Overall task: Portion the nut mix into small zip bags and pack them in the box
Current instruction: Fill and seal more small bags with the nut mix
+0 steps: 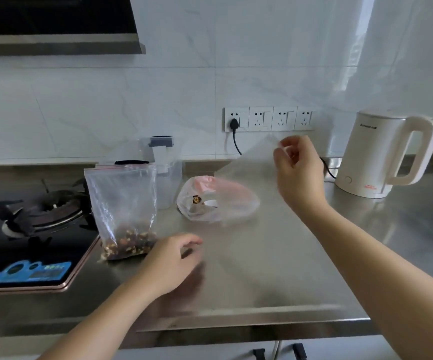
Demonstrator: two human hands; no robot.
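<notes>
Your right hand [297,167], right of centre in the frame, pinches the top corner of a clear, empty zip bag [249,162] that hangs blurred down to its left. Your left hand [176,258], lower centre, hovers with loosely curled fingers, holding nothing. Just left of it stands the big bag of nut mix [124,209], nuts pooled at its bottom.
</notes>
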